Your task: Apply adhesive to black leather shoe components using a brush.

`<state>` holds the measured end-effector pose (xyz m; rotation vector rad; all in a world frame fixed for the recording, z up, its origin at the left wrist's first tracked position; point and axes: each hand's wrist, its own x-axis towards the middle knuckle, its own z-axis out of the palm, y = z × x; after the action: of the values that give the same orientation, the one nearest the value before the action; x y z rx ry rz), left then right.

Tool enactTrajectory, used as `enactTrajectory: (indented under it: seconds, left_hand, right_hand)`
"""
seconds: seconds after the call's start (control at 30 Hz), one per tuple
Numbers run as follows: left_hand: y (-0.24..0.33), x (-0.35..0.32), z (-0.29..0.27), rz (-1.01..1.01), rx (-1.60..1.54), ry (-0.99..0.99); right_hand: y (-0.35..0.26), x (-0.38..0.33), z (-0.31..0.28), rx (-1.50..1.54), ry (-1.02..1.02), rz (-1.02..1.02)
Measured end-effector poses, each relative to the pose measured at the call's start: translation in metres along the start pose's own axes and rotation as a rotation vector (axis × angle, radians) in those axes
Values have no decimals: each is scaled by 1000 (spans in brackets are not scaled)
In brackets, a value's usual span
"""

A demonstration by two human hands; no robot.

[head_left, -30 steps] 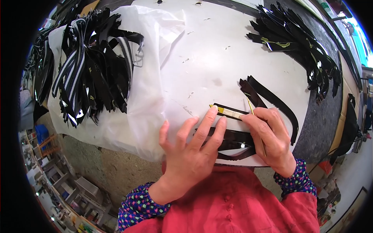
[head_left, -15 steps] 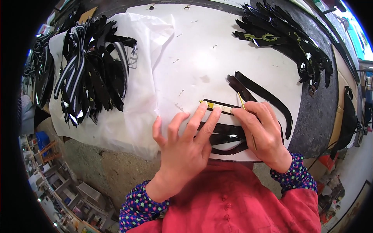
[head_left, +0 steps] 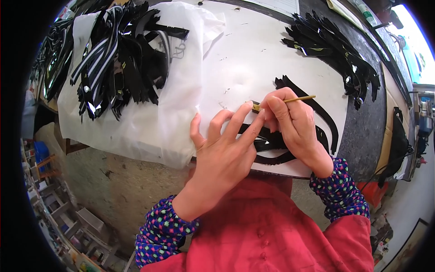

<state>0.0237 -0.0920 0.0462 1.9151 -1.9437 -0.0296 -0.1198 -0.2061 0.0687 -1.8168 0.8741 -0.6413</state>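
My left hand (head_left: 224, 147) is spread over the white sheet, its index finger and thumb tips resting at a short black strip with a yellow patch (head_left: 256, 107). Pinched in my right hand (head_left: 295, 129) is a thin yellowish-brown stick (head_left: 301, 98) that points out to the right. The right fingertips are close beside the left thumb and hide most of the short strip. Below both hands lie glossy black strips (head_left: 276, 158), partly covered. A long curved black strip (head_left: 324, 111) runs behind my right hand.
On translucent white film (head_left: 181, 104) at the left lies a heap of black strips (head_left: 131, 59), some striped white. Another black bundle (head_left: 335, 52) sits at the far right of the white sheet (head_left: 240, 54). A blue object (head_left: 41, 152) is low at the left.
My right hand has moved closer to the left fingertips, and the stick has swung from steep to nearly level. The pale section on the short strip is now hidden. The whole view has shifted slightly.
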Motion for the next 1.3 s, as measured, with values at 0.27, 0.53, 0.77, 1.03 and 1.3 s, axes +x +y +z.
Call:
enactTrajectory:
  seconds: [0.27, 0.53, 0.77, 1.03, 1.3]
  left_hand:
    - [-1, -2, 3, -2, -23, 7]
    - [2, -2, 4, -3, 0, 9]
    - [2, -1, 0, -15, 2, -12]
    - [-8, 3, -12, -49, -218, 35]
    - [2, -30, -21, -4, -67, -29]
  right_hand:
    - [5, -1, 8, -189, 58, -150]
    - [7, 0, 6, -144, 44, -181]
    - [9, -7, -9, -305, 141, -302]
    - [12, -18, -13, -651, 120, -567]
    - [19, -16, -13, -628, 183, -528]
